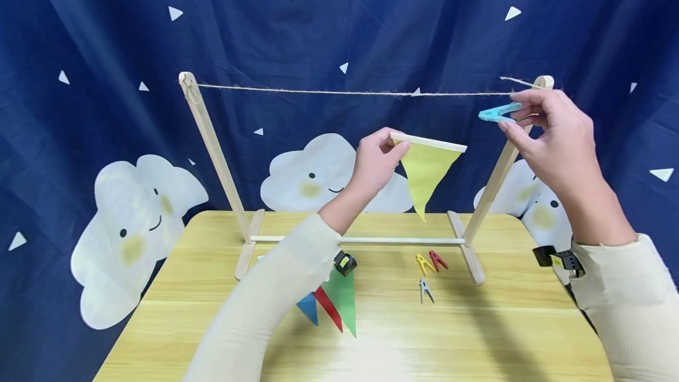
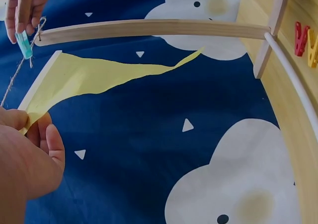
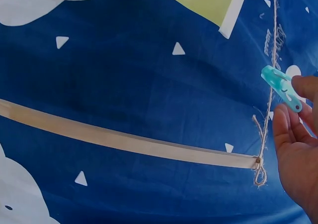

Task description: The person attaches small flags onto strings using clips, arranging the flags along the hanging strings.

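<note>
My left hand (image 1: 378,161) pinches the upper left corner of a yellow pennant (image 1: 427,171), whose white top band tilts slightly down to the right. The pennant hangs below a twine line (image 1: 339,92) strung between two wooden posts. Between the thumb and fingers of my right hand (image 1: 557,128) is a light blue clothespin (image 1: 500,112), its tip pointing left, just under the twine near the right post (image 1: 498,178). In the right wrist view the clothespin (image 3: 281,85) overlaps the twine (image 3: 275,30). The pennant's white-banded corner (image 3: 226,33) shows there too, apart from the clothespin.
On the wooden table (image 1: 212,311) lie a yellow clothespin (image 1: 424,264), a red clothespin (image 1: 438,260) and a grey one (image 1: 426,290). Green (image 1: 343,299), red (image 1: 328,309) and blue (image 1: 308,308) pennants lie partly under my left sleeve. A white rod (image 1: 398,240) joins the stand's feet.
</note>
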Tool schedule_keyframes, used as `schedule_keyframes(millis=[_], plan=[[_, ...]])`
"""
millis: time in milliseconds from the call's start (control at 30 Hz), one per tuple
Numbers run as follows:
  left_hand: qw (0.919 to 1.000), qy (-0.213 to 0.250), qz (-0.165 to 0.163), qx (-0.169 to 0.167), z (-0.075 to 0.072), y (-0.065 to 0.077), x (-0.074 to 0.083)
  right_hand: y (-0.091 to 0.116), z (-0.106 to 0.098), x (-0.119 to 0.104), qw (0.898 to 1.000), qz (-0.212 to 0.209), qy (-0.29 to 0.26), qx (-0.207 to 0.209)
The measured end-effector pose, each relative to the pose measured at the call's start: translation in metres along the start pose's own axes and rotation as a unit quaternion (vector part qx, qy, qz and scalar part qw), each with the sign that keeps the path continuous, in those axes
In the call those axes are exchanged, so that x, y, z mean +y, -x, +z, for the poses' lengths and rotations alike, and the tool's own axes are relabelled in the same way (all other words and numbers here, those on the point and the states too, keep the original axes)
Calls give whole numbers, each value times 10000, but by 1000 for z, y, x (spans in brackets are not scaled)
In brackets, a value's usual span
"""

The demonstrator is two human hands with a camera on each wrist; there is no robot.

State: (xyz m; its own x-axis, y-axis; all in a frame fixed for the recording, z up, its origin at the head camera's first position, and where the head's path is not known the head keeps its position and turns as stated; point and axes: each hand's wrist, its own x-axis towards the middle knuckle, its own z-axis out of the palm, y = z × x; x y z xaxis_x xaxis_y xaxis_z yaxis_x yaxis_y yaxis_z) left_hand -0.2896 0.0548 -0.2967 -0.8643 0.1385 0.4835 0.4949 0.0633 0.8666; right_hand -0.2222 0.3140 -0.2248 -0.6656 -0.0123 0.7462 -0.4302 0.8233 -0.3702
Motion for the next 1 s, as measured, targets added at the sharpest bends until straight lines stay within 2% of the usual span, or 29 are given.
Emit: schedule_keyframes(millis=[333, 467, 600, 833, 1000], plan=[[9999, 24, 85, 86, 12, -10, 8, -18, -5, -6, 9998, -58, 150, -110], [9999, 88, -25, 119, 20, -14, 11, -27, -11, -7, 9992, -198, 328, -140], [9992, 209, -129, 314, 28, -16, 13, -36, -16, -9, 9980, -356, 471, -221], [9972, 525, -275, 464, 38, -21, 18, -49, -25, -15, 9964, -327, 626, -477], [9971, 400, -357, 549, 46, -24, 23, -55, -31, -16, 9934, -380, 858, -666]])
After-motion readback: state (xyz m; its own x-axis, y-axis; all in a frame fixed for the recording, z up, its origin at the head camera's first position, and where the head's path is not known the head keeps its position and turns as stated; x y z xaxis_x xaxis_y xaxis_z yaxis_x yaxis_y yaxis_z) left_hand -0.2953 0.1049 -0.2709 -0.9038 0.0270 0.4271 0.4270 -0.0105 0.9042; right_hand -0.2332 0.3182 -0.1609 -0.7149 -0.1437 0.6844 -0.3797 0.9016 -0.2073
